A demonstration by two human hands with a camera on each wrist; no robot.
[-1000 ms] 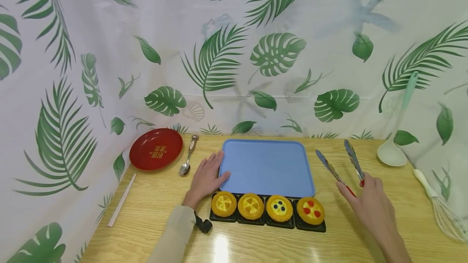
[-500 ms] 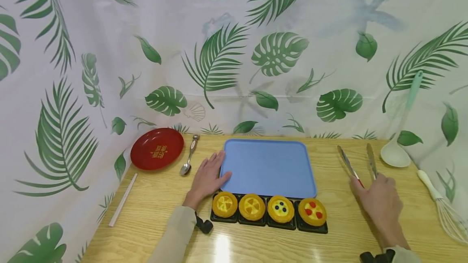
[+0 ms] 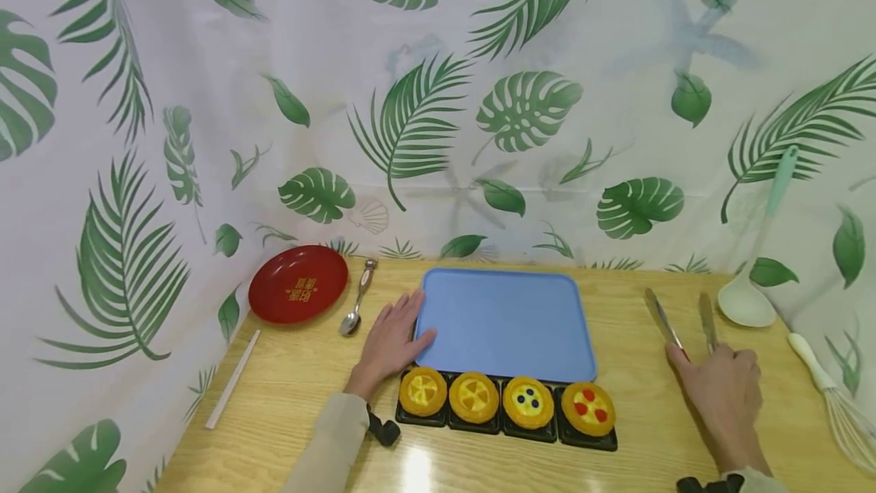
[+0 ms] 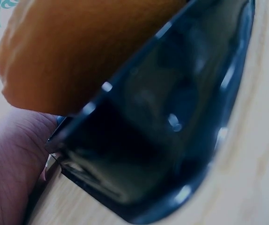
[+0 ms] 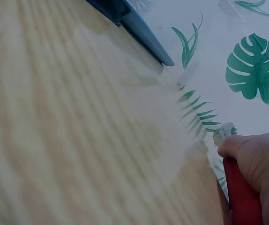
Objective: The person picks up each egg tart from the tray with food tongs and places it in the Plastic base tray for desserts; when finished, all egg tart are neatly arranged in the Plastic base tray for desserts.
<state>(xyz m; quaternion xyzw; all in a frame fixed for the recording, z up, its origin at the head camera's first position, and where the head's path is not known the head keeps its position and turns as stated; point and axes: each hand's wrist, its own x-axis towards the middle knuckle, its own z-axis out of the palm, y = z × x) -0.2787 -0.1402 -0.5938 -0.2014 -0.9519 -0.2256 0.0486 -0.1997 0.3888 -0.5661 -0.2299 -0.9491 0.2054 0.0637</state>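
Note:
My right hand [image 3: 725, 394] grips a pair of metal tongs [image 3: 662, 318] with red handles, to the right of the blue tray. The tongs' two arms stand apart, with nothing between the tips. In the right wrist view, the thumb lies along the red handle [image 5: 243, 194]. My left hand [image 3: 391, 345] rests with extended fingers on the left edge of the blue tray [image 3: 506, 322]. Along the tray's near side runs a row of several egg tarts, among them a blueberry-dotted tart [image 3: 528, 402] and a red-topped tart [image 3: 588, 408], each in a black holder [image 4: 162, 117].
At the left are a red plate [image 3: 299, 285], a metal spoon [image 3: 358, 299] and a pale stick [image 3: 233, 379]. A ladle [image 3: 747, 303] leans on the leaf-print curtain at the right, near a whisk [image 3: 831, 394].
My right hand has moved right, away from the tray, carrying the tongs. The left hand stays at the tray's edge. The tray and tarts have not moved on the table.

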